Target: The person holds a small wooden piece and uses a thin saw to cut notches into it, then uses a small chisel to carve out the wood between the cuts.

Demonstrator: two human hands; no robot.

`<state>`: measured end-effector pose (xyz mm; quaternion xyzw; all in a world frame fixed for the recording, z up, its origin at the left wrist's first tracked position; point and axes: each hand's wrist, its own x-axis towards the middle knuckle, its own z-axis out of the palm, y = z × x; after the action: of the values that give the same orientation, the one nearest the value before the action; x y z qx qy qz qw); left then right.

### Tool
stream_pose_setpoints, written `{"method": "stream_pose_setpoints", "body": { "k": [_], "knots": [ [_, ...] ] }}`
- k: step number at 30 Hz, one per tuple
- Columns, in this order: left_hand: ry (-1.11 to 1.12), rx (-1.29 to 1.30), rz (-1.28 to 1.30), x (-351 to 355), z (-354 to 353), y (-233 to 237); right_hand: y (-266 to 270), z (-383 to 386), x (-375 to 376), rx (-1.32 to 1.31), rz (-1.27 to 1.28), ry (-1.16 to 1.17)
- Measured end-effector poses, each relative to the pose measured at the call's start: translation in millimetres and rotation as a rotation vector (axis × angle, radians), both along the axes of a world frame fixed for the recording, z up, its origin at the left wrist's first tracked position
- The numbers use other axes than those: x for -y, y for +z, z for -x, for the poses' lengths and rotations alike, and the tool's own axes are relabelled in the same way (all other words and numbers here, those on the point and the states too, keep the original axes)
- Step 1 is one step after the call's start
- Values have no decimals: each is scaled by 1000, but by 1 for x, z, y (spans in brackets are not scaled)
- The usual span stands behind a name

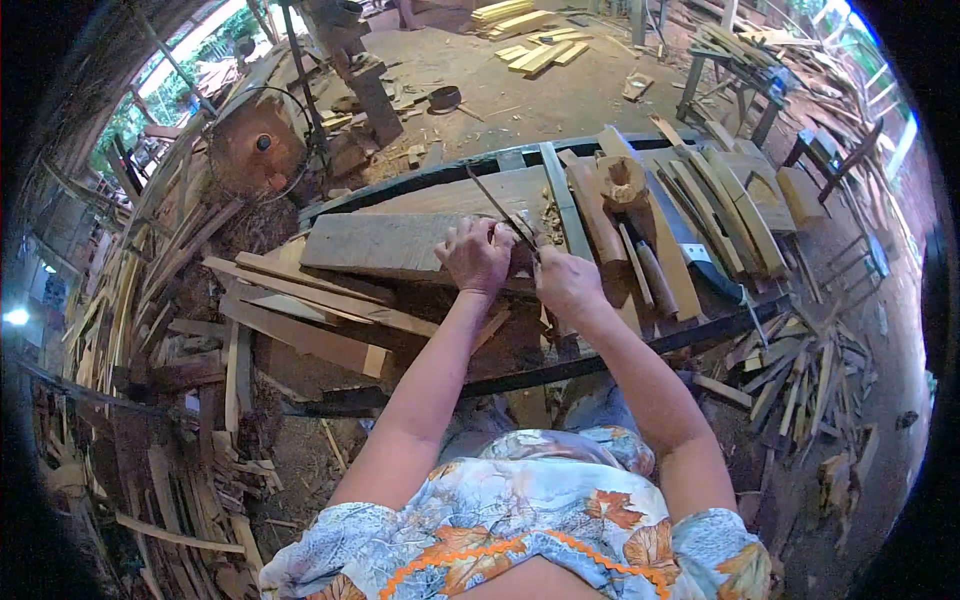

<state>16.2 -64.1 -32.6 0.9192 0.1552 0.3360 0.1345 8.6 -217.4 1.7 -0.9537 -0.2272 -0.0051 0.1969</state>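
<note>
A thick grey-brown board (375, 243) lies across the workbench. On its right end, my left hand (475, 255) rests with bent fingers; a small item near its fingertips is too small to make out. Just to the right, my right hand (568, 283) is closed round the near end of a long thin dark tool (492, 200), which slants up and to the left past my left fingertips. Wood shavings lie beside the tool, next to a greenish strip (565, 205).
A handsaw (700, 262), a carved wooden cup-like block (622, 182) and several strips lie on the bench's right. Long planks (310, 335) lie at the left. A large round disc (257, 145) stands behind. Yellow boards (545, 55) lie on the floor.
</note>
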Motion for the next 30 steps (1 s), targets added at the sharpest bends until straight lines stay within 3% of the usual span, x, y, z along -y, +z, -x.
{"method": "stream_pose_setpoints", "body": {
  "k": [4, 11, 16, 21, 30],
  "knots": [
    [14, -55, 21, 1, -1, 1, -14, 6, 4, -5, -3, 7],
    [37, -26, 13, 0, -2, -1, -17, 83, 83, -87, -23, -17],
    [26, 11, 15, 1, -2, -3, 6, 43, 47, -72, 20, -26],
    [28, 25, -7, 1, -2, -4, -14, -2, 0, -19, -47, -34],
    [30, -44, 28, 1, -2, -2, -19, 81, 79, -30, -35, -15]
  ]
}}
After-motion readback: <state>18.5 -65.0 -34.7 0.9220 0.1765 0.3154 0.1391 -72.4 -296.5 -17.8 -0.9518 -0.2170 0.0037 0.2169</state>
